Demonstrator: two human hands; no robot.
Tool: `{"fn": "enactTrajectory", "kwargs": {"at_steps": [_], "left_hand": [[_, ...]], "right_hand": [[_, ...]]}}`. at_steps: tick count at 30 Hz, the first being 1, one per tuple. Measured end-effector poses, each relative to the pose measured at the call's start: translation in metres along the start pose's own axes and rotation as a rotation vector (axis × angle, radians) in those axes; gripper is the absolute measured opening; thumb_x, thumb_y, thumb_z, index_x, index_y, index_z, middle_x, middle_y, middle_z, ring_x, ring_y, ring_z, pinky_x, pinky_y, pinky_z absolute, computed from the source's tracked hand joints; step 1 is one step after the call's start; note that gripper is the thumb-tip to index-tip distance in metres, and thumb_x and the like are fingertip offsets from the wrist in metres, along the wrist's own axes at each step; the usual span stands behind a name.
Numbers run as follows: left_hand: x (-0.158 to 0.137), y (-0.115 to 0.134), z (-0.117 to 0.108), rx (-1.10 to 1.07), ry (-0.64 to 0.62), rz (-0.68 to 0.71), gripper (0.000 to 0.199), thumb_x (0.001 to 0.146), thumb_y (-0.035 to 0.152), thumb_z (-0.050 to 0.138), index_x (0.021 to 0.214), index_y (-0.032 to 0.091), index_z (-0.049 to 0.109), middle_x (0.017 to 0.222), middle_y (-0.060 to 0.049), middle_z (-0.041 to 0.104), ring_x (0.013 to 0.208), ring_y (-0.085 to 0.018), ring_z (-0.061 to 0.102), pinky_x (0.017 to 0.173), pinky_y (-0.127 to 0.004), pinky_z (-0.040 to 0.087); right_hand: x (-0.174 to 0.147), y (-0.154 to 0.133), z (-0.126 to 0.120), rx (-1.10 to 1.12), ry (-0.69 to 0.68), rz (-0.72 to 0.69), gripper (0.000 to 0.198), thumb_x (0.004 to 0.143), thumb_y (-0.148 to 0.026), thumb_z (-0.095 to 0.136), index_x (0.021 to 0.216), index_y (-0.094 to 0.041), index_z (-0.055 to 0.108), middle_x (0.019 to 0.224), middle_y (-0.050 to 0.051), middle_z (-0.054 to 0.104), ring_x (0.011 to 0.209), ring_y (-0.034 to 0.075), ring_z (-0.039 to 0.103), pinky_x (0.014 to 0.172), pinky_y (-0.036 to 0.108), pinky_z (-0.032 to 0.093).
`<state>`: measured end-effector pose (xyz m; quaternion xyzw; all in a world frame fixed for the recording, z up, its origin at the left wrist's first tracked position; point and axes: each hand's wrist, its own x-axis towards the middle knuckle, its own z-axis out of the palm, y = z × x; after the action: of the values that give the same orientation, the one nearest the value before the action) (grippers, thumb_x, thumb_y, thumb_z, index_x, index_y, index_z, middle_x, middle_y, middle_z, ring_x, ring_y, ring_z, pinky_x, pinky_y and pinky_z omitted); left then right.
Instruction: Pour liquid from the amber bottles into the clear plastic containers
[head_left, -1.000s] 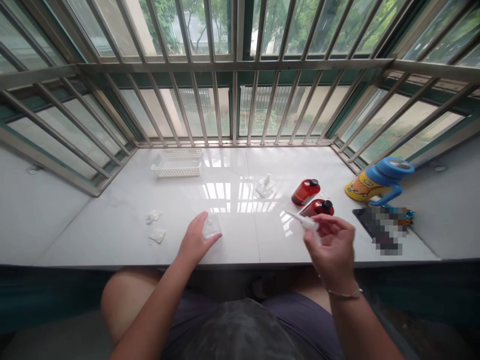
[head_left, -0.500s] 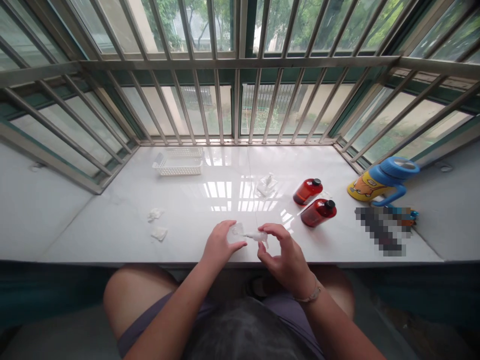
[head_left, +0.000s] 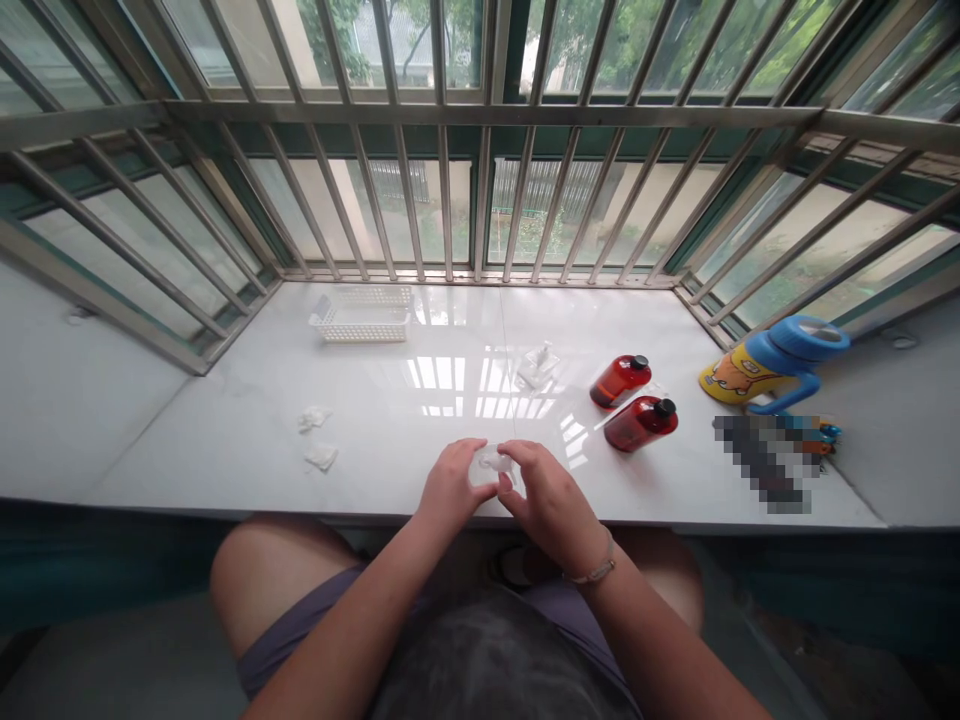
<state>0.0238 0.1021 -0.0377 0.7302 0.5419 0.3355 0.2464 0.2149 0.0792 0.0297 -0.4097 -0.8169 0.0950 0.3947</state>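
Note:
Close to the counter's front edge my left hand (head_left: 448, 487) is closed around a small clear plastic bottle (head_left: 480, 468), thumb on the near side and fingers on the far side. My right hand (head_left: 549, 500) pinches a whitish pump head (head_left: 496, 461) at the bottle's mouth. The two pieces meet between my hands. Fingers partly cover them, so I cannot tell whether the pump head is seated. To the right stand two red bottles with black caps, the nearer one (head_left: 641, 424) and the farther one (head_left: 621, 381).
On the white counter (head_left: 247, 420), a white slatted basket (head_left: 361, 318) sits at the back left. Crumpled clear wrappers (head_left: 321, 457) lie at left. Another clear packet (head_left: 538, 368) lies beyond my hands. A blue-and-yellow flask (head_left: 772, 365) stands at right, and metal window bars (head_left: 480, 200) rise behind.
My right hand has moved left with the pump head, closing the gap to the bottle. The thin tube that showed between them is no longer visible. The view has shifted slightly.

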Motion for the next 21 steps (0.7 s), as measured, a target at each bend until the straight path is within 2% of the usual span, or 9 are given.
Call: {"fn": "enactTrajectory", "kwargs": {"at_steps": [5,9,11,15,17,19,21], "left_hand": [[0.001,0.003,-0.002,-0.019,0.009,0.016,0.046,0.084,0.023,0.084,0.128,0.026,0.07,0.127,-0.008,0.077,0.12,-0.03,0.072,0.109,-0.049,0.059],[0.0,0.004,-0.003,-0.044,0.002,0.005,0.046,0.081,0.026,0.089,0.124,0.028,0.071,0.125,-0.006,0.077,0.119,-0.03,0.072,0.107,-0.05,0.06],[0.0,0.003,-0.002,-0.052,0.004,-0.006,0.05,0.079,0.025,0.091,0.125,0.026,0.071,0.127,-0.007,0.076,0.122,-0.031,0.072,0.109,-0.051,0.059],[-0.001,-0.002,0.0,-0.042,0.01,-0.013,0.061,0.076,0.027,0.095,0.131,0.023,0.069,0.131,-0.01,0.076,0.125,-0.033,0.071,0.112,-0.052,0.057],[-0.001,-0.003,0.0,-0.04,0.012,-0.005,0.062,0.076,0.029,0.096,0.132,0.023,0.068,0.131,-0.01,0.076,0.126,-0.033,0.071,0.112,-0.052,0.057],[-0.001,-0.002,0.0,-0.048,0.016,-0.002,0.062,0.075,0.029,0.096,0.13,0.024,0.068,0.13,-0.01,0.076,0.125,-0.033,0.072,0.112,-0.052,0.058],[-0.002,-0.001,0.0,-0.062,0.025,-0.028,0.062,0.074,0.028,0.096,0.129,0.025,0.068,0.13,-0.009,0.076,0.125,-0.033,0.072,0.112,-0.052,0.058]], "right_hand": [[-0.002,0.005,0.018,0.152,-0.102,0.178,0.068,0.094,-0.011,0.063,0.156,-0.028,0.042,0.132,0.013,0.069,0.121,0.031,0.071,0.101,0.052,0.066],[-0.014,0.008,0.022,0.251,-0.149,0.245,0.083,0.091,-0.011,0.063,0.165,-0.029,0.029,0.151,0.014,0.061,0.142,0.031,0.06,0.119,0.057,0.055],[-0.021,0.009,0.024,0.268,-0.128,0.279,0.081,0.092,-0.011,0.06,0.165,-0.028,0.028,0.149,0.014,0.062,0.141,0.03,0.061,0.122,0.059,0.051],[-0.03,0.012,0.029,0.273,-0.007,0.413,0.063,0.092,-0.016,0.061,0.15,-0.025,0.039,0.125,0.011,0.067,0.123,0.028,0.069,0.116,0.059,0.054],[-0.032,0.012,0.03,0.332,0.02,0.464,0.062,0.092,-0.017,0.061,0.149,-0.026,0.037,0.131,0.012,0.067,0.129,0.028,0.067,0.12,0.059,0.051],[-0.032,0.012,0.032,0.406,-0.01,0.475,0.069,0.093,-0.017,0.06,0.154,-0.027,0.031,0.144,0.015,0.064,0.144,0.028,0.058,0.125,0.059,0.046],[-0.033,0.012,0.034,0.436,-0.042,0.47,0.07,0.093,-0.018,0.061,0.155,-0.026,0.029,0.144,0.015,0.065,0.149,0.028,0.055,0.126,0.059,0.044]]}}
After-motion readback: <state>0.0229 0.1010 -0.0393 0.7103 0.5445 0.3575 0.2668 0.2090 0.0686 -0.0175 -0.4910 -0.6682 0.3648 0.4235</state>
